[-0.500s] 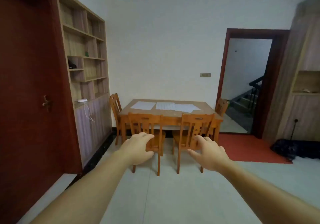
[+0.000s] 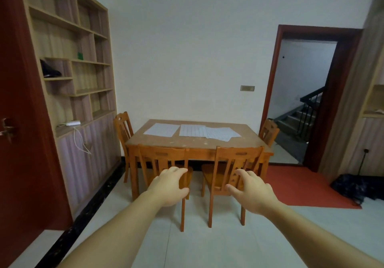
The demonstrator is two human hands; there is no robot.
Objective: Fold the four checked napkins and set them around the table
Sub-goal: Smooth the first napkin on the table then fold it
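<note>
Checked napkins [image 2: 204, 131] were shown lying flat and unfolded on the far half of the table [image 2: 187, 143], in a row running left to right across its width; three pale sheets could be told apart, the two on the right overlapping, and a fourth could not be made out. Their check was seen only as faint lines on a whitish ground. The napkins lay well beyond and above both hands, with two chairs [image 2: 234, 170] standing between. The left hand [image 2: 169, 186] and the right hand [image 2: 252, 193] were held out palm down over the floor, fingers loosely curled and a little apart, nothing gripped. Neither hand was judged clearly nearer, the row being roughly centred between them. An approach to the table was judged necessary before any fold could be begun
</note>
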